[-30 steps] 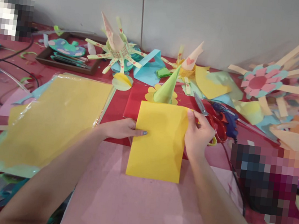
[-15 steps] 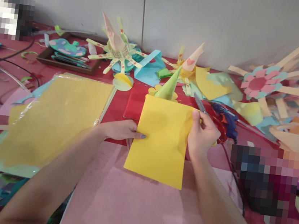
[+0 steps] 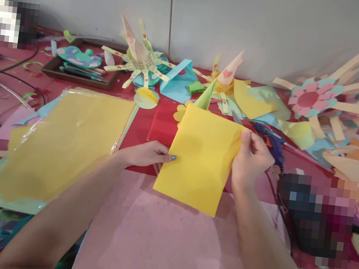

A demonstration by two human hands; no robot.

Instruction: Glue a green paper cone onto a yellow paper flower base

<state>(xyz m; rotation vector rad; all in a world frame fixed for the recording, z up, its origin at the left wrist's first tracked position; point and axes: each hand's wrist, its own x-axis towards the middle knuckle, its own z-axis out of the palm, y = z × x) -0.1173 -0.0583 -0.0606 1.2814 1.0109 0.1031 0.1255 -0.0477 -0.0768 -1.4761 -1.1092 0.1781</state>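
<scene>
A plain yellow sheet of paper (image 3: 198, 163) is held up, tilted, over the pink sheet (image 3: 160, 241) on the table. My left hand (image 3: 147, 154) pinches its left edge, thumb on the front and fingers behind. At the upper right corner, my right hand (image 3: 253, 159) grips the sheet between thumb and curled fingers. Behind the paper, a green paper cone (image 3: 205, 97) with yellow petals at its base is partly hidden. A scissor blade (image 3: 236, 117) shows beyond the sheet's top edge.
Yellow paper in a clear sleeve (image 3: 77, 135) lies at left. Behind it stand a brown tray (image 3: 78, 77) with pens and a paper-strip craft (image 3: 141, 62). A blue glue gun (image 3: 272, 141) with a cord, a paper flower (image 3: 311, 98) and paper scraps lie at right.
The yellow paper has turned slightly clockwise, its lower edge rising. My right hand has shifted a little right; my left hand stays on the left edge.
</scene>
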